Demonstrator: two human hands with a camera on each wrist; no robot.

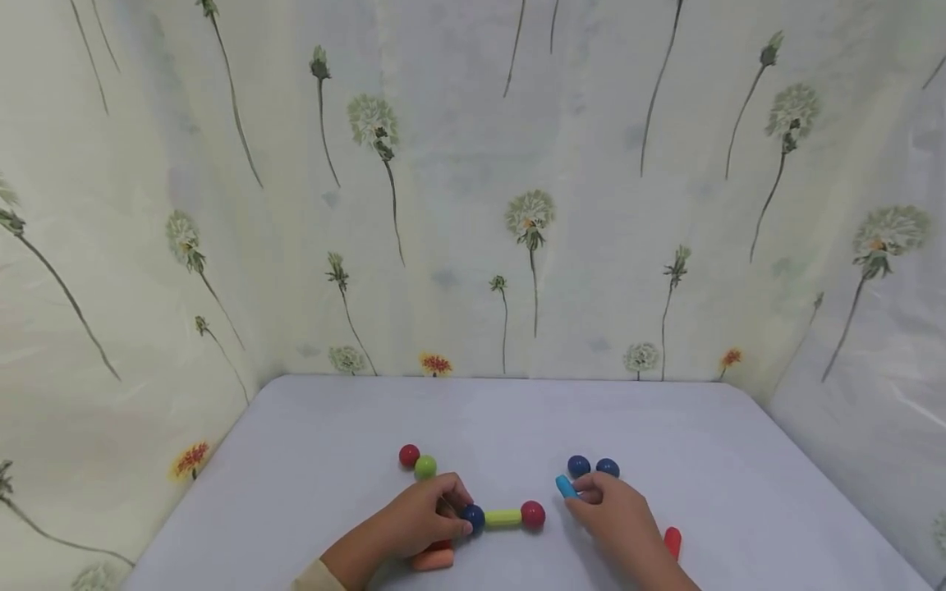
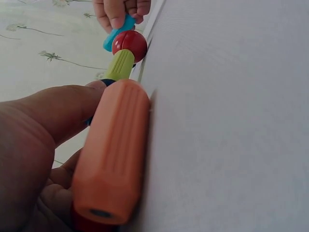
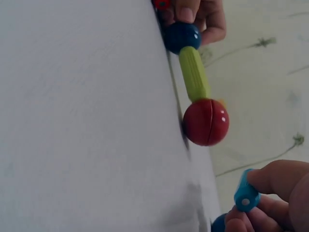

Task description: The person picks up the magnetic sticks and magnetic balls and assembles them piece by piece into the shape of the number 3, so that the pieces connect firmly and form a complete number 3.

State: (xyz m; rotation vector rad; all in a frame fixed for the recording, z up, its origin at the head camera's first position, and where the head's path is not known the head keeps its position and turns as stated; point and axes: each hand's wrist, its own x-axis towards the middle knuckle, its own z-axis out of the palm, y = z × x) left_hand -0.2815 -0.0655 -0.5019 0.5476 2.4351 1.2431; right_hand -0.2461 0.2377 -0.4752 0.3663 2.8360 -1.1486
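My left hand (image 1: 426,515) pinches a dark blue ball (image 1: 474,518) between thumb and fingers. From that ball a yellow-green rod (image 1: 503,518) runs right to a red ball (image 1: 533,515), the three joined in a line on the table. My right hand (image 1: 617,513) holds a light blue rod (image 1: 566,487), tilted, to the right of the red ball; its end shows a small metal disc in the right wrist view. An orange rod (image 2: 112,150) lies beside my left hand, with a red rod (image 1: 441,545) partly hidden under that hand.
Two blue balls (image 1: 579,466) sit just beyond my right hand. Behind the left hand are another red ball (image 1: 410,455) and a green ball (image 1: 425,467), side by side. A red rod (image 1: 672,542) lies right of my right forearm. Flower-patterned cloth (image 1: 458,205) hangs around the white table (image 1: 318,435).
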